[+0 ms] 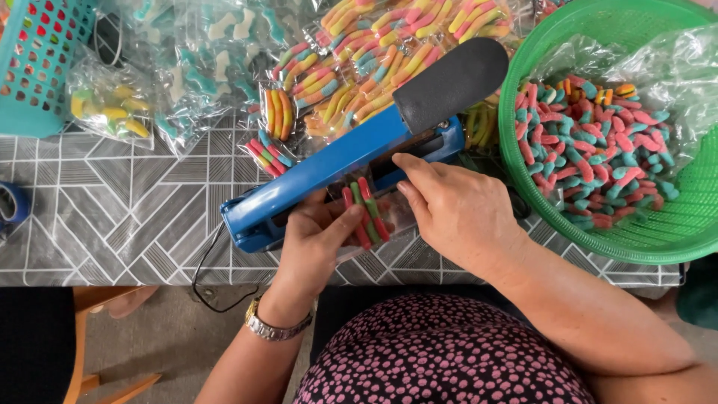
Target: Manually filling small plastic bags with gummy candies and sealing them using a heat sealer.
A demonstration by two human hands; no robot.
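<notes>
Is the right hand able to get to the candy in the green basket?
Probably yes. The right hand rests on the blue sealer, right beside the green basket, and nothing stands between it and the open pile of candy.

A table [112, 217] with a grey geometric-patterned cover runs across the frame. On it, at centre, lies a blue heat sealer [336, 168]. A green basket [523, 179] of sweets stands at right, a turquoise basket [37, 75] at upper left, and sealed bags of sweets [359, 67] are piled along the top.
</notes>
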